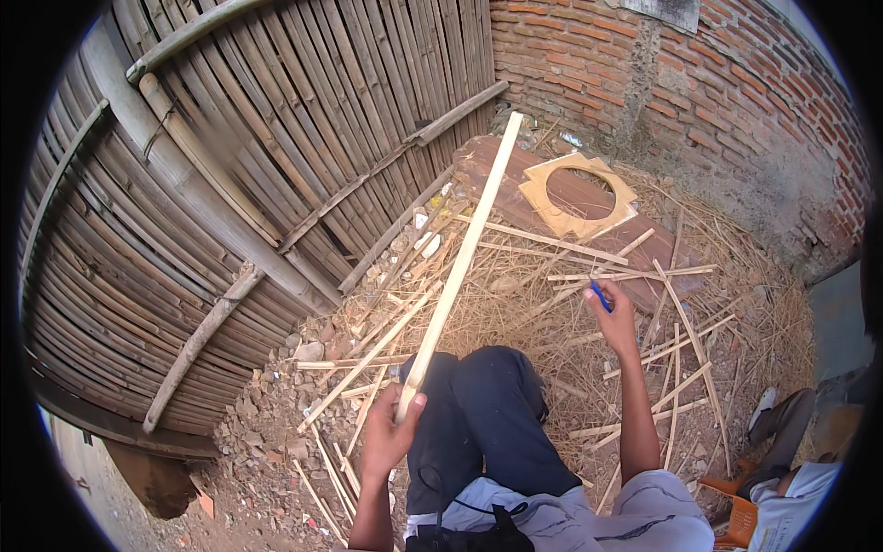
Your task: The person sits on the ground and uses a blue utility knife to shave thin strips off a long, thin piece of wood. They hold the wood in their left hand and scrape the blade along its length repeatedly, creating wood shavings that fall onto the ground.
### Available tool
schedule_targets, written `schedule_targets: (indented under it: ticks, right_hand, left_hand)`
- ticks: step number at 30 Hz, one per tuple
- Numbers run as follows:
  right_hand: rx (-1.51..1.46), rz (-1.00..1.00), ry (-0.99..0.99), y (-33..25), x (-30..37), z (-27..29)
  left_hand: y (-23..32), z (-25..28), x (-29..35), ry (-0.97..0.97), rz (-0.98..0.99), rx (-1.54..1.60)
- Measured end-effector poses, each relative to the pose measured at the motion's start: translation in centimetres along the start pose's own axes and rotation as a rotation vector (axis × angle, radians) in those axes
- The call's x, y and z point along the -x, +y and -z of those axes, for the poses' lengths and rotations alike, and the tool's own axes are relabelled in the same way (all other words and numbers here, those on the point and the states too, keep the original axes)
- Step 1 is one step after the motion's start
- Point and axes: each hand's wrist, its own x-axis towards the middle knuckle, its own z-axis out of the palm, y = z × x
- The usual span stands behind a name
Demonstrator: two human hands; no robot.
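Observation:
My left hand (389,432) is closed round the near end of a long, flat, pale bamboo strip (460,269). The strip slants up and away over my left knee, its far end near the dark reddish-brown board (487,170). Out to the right, my right hand (613,317) is raised and closed on a slim blue tool (601,295), its thin tip pointing away from me. Whether that tool is a pen or a small knife I cannot make out. Several cut strips (635,273) lie on the straw just beyond this hand.
On the board rests a tan flat piece (541,210) with a round hole. A bamboo slat fence (267,120) rises at left, a brick wall (736,101) at back right. Strips and straw litter the stony ground. Another person (782,506) sits by an orange chair (739,524) at lower right.

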Motion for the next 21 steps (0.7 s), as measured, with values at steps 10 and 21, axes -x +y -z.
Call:
schedule_targets:
  ticks: [10,21]
  right_hand:
    - [-0.016,0.349,-0.234,-12.2,4.7,-7.1]
    - [0.146,0.718,-0.192,-13.5,6.8,-8.1]
  left_hand:
    - [4.0,-4.0,-0.8,-0.154,-0.014,0.198]
    - [5.5,-5.5,-0.6,-0.221,-0.084,0.195]
